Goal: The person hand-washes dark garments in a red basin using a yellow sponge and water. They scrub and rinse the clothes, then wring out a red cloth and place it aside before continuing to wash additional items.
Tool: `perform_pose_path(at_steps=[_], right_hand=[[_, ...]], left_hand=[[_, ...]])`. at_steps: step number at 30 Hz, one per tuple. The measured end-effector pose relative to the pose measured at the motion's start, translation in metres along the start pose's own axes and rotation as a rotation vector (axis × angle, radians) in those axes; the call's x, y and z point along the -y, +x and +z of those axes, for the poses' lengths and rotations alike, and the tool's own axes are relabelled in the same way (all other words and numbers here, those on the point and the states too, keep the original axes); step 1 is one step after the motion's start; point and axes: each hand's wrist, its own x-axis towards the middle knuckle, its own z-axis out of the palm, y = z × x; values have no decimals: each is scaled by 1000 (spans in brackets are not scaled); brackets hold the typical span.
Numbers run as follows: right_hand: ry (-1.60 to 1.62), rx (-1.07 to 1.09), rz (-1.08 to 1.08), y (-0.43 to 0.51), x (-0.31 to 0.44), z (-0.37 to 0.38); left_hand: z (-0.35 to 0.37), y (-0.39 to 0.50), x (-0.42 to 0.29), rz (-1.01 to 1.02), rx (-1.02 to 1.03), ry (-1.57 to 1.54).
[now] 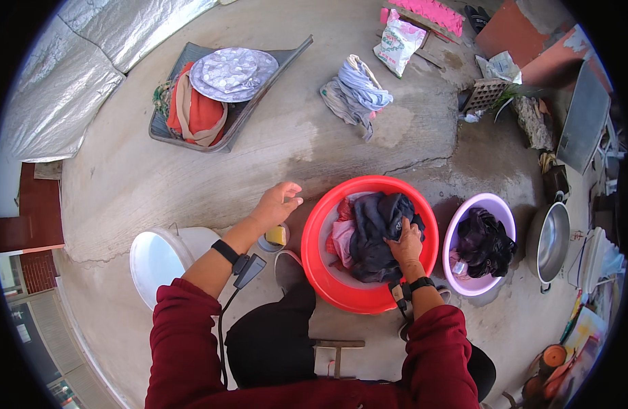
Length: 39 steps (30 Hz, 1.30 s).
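Observation:
A large red plastic basin (321,276) stands on the floor in front of me. In it, a dark navy garment (370,230) lies bunched over pink cloth (343,237) and red checked cloth. My right hand (407,243) grips the right side of the dark garment, its fingertips sunk into the folds. Bare and holding nothing, my left hand (279,204) is raised left of the basin with thumb and fingers apart. Below it, a yellow bar of soap (276,235) rests in a small bowl (267,246) near my shoe.
A lilac basin (451,271) holding dark, wet-looking clothes (485,243) stands right of the red one, with a metal pot (548,245) beyond. On the left is a white bucket (158,263). Farther off lie twisted grey-blue cloth (357,92) and a loaded dustpan-shaped scoop (234,135).

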Motion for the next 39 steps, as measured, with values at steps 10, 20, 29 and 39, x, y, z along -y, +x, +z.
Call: perform_pose_path(at_steps=[10,20,29,39], right_hand=[[249,-98,-27,-4,-18,-11],[37,321,-181,-4,-4,-45],[505,-45,-195,28,-30,-38],[617,80,-128,15,-33,-33]], left_hand=[[57,47,-77,238,369,87],[-41,54,-76,32,286,-574],[-166,53,-27,171,1,-1109],[-287,105,99,-507,-887,-622]])
